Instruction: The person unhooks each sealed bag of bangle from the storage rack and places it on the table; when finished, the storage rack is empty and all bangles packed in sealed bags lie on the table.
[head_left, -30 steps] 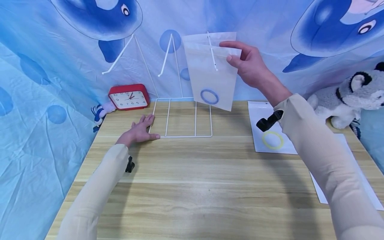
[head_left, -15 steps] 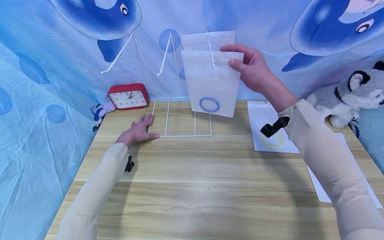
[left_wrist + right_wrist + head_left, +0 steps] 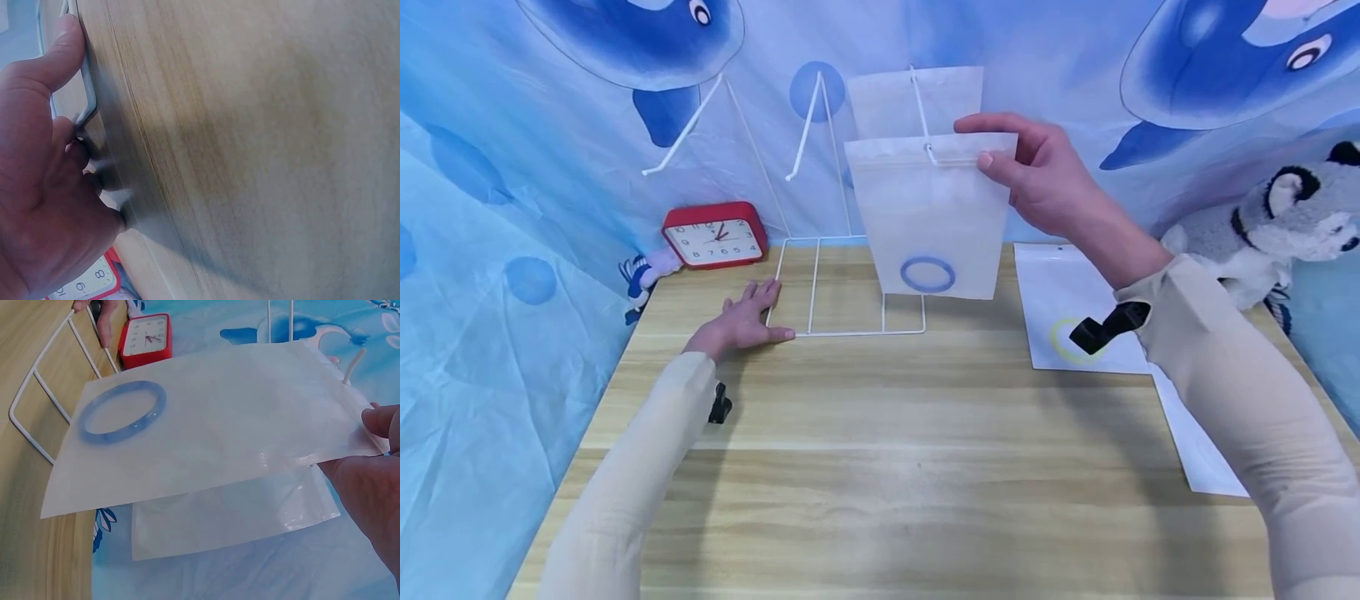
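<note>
**Right Hand Pinching Ringed Bag on Rack Prong; Left Hand Resting on Rack**

Head view: The right hand [image 3: 1041,179] is grasping the front bag [image 3: 932,204] by its upper right corner, the thumb pressing on the near face. The front bag is hanging to the left of this hand and containing a blue ring [image 3: 927,289] at its lower end. The rack's prong [image 3: 920,104] is passing through the hole at the bag's top, its tip showing in front. A rear bag [image 3: 886,104] is hanging on the same prong, beyond the right hand and apart from the front bag. The left hand [image 3: 741,321] is lying spread and unclenched, fingers and thumb touching the left side of the rack base [image 3: 865,334]. A red clock [image 3: 717,236] is standing just beyond its fingers. Below the right hand, a flat bag [image 3: 1045,283] with a yellow ring [image 3: 1057,342] is lying on the table [image 3: 880,467]. A plush dog [image 3: 1213,242] is sitting to that hand's right.

Left wrist view: The thumb is resting along the base wire; the other fingers are partly hidden.

Right wrist view: The thumb is pinching the front bag's edge, and the prong tip is protruding near it. The rear bag is hanging behind.
</note>
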Motion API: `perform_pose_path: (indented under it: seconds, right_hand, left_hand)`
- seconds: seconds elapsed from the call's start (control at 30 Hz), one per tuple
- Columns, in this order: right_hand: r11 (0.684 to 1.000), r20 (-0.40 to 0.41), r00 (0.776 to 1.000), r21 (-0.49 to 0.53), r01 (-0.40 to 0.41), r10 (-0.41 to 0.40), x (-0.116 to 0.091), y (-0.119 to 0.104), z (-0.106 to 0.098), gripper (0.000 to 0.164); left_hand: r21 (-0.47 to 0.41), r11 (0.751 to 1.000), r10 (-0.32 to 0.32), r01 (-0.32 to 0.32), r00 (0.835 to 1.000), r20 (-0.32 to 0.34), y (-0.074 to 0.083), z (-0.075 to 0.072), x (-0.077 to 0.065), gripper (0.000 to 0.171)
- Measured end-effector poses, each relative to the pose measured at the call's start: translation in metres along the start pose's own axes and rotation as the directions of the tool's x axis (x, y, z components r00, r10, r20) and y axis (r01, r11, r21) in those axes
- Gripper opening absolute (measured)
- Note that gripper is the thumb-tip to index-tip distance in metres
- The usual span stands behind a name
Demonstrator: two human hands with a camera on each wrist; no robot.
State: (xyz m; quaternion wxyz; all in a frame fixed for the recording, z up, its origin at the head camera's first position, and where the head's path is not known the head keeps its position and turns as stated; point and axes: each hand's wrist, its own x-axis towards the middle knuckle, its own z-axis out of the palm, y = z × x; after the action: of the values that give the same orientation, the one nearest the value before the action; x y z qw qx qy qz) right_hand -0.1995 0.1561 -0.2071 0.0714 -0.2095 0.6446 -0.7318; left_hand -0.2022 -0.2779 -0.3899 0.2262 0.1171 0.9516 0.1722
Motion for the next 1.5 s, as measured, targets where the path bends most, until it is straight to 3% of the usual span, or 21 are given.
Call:
perform_pose_path:
  seconds: [0.23, 0.47, 0.7, 0.97, 1.27, 1.5]
  right_hand:
    - [0.999, 0.006, 1.000, 0.035, 0.001, -0.001, -0.011, -0.007, 0.004, 0.031]
    - [0.989, 0.063, 0.995, 0.133, 0.068, -0.077, -0.025, -0.007, 0.004, 0.031]
    - [0.990, 0.050, 0.991, 0.073, 0.117, -0.121, -0.037, -0.006, 0.004, 0.034]
    - [0.991, 0.030, 0.996, 0.099, 0.087, -0.090, -0.054, -0.006, 0.006, 0.034]
    - [0.993, 0.064, 0.996, 0.101, 0.054, -0.061, -0.086, 0.012, 0.002, 0.038]
    - [0.999, 0.090, 0.996, 0.046, 0.015, -0.019, -0.112, 0.020, -0.003, 0.034]
  left_hand:
    - [0.007, 1.000, 0.007, -0.007, 1.000, -0.001, -0.002, -0.003, 0.001, 0.106]
    - [0.001, 1.000, 0.000, 0.000, 1.000, 0.009, -0.002, -0.001, 0.002, 0.106]
    - [0.002, 1.000, -0.003, 0.003, 1.000, 0.010, -0.002, 0.000, 0.002, 0.106]
    - [-0.004, 1.000, -0.003, 0.003, 1.000, 0.012, -0.002, -0.001, 0.001, 0.106]
    - [-0.007, 1.000, -0.006, 0.006, 1.000, 0.012, -0.003, 0.000, 0.001, 0.108]
    - [-0.010, 1.000, -0.011, 0.011, 1.000, 0.014, -0.003, -0.001, 0.003, 0.109]
